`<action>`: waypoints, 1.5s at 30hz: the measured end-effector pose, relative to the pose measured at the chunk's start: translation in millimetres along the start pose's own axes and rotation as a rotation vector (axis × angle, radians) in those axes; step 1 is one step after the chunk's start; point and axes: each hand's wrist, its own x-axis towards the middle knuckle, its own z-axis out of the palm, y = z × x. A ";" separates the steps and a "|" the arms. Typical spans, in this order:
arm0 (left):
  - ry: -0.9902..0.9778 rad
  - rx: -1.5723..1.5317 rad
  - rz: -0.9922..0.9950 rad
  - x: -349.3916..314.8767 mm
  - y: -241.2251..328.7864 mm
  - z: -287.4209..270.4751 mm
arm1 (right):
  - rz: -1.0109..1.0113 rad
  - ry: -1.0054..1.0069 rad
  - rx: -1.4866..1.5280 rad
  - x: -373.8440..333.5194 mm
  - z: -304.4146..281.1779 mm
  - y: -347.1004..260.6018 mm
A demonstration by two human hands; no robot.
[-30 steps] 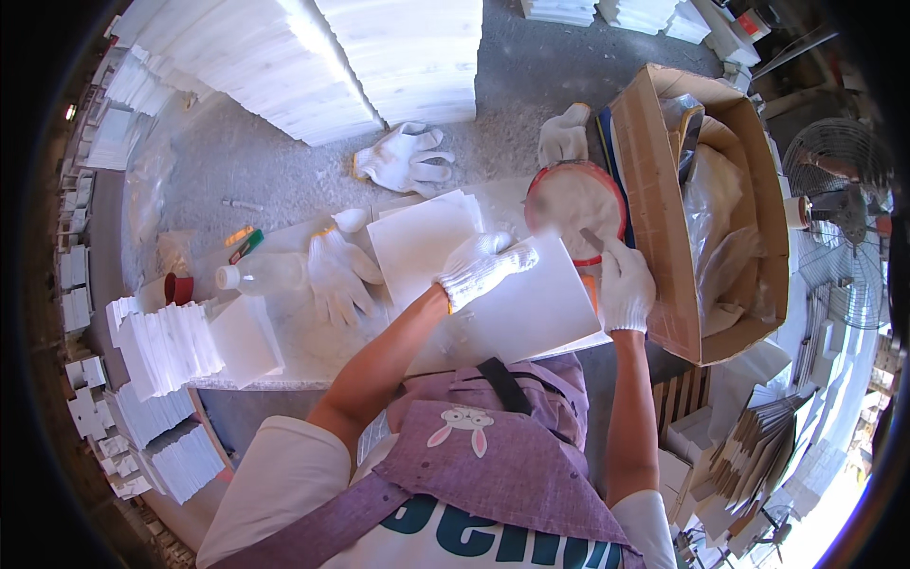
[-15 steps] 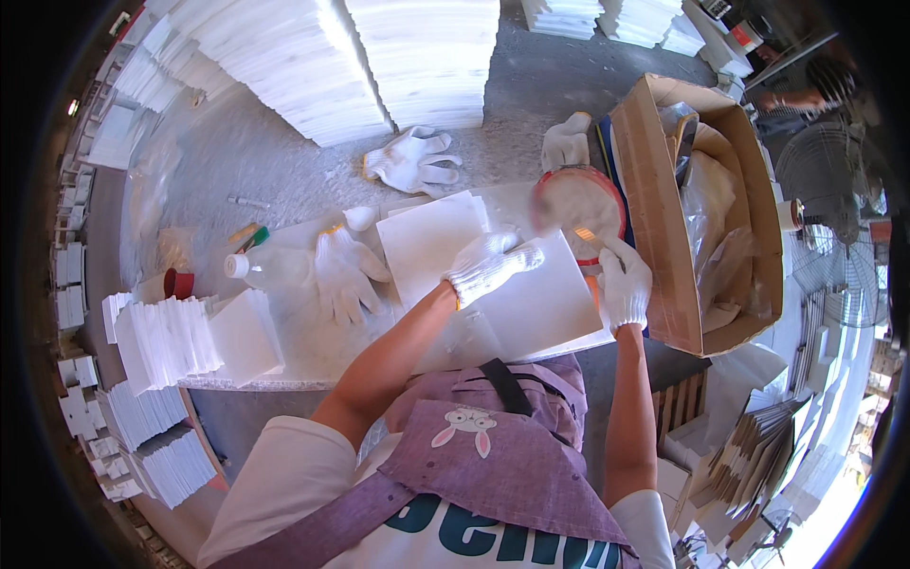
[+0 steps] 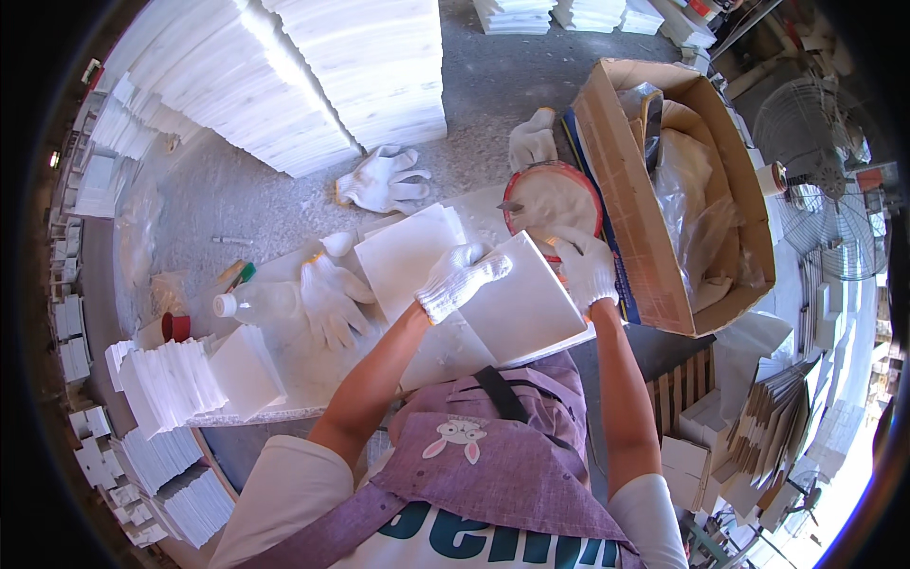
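Since the earlier frame, the dark flat blade (image 3: 512, 206) has gone from the right hand (image 3: 586, 267) to the left rim of the round red-rimmed bowl (image 3: 597, 204) of pale paste or powder, and that white-gloved hand has come to the square white tile's right edge. Tall white slab stacks (image 3: 379, 71) rise beyond the bench, larger than the open brown cardboard box (image 3: 626, 180) at right. Leaning white sheets (image 3: 175, 384) stand at lower left (finished or waiting, I cannot tell). Between the hands, right of a second pale tile (image 3: 403, 251), is the square white tile (image 3: 521, 294), its right edge showing. The left hand (image 3: 460, 282), gloved too, lies at its left edge, fingers partly extended; the right's fingers are bent, but whether either grips is hidden. Use of the blade seems paused or done; the tile is apparently not yet put aside.
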 end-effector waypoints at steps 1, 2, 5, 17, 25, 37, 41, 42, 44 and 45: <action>0.004 -0.004 -0.001 -0.3 -1.5 -0.7 | 0.057 -0.004 0.080 -2.7 -2.4 -4.8; 0.002 -0.047 0.004 -0.9 -2.2 -1.6 | 0.114 -0.006 0.159 -6.0 -5.1 -10.1; -0.006 -0.157 0.031 -2.1 -4.2 -2.6 | 0.167 -0.002 0.428 -20.1 -14.1 -17.4; -0.041 -0.360 0.095 -7.8 -10.4 -4.6 | 0.105 0.105 0.491 -81.0 -18.9 -72.8; -0.016 -0.370 0.128 -10.8 -11.2 -5.4 | 0.046 0.134 0.290 -90.7 -8.4 -81.1; -0.001 -0.322 0.127 -11.3 -11.1 -5.9 | -0.051 0.211 0.226 -98.8 2.5 -76.8; -0.001 -0.298 0.126 -9.2 -15.6 -6.3 | -0.062 0.230 0.205 -99.9 4.7 -75.7; 0.003 -0.311 0.132 -10.4 -13.1 -5.6 | -0.057 0.229 0.199 -100.0 4.9 -75.9; 0.007 -0.317 0.136 -12.5 -7.9 -5.8 | -0.083 0.248 0.209 -100.1 6.9 -76.4; 0.008 -0.311 0.134 -13.7 -5.3 -6.5 | -0.096 0.256 0.214 -100.1 7.6 -76.7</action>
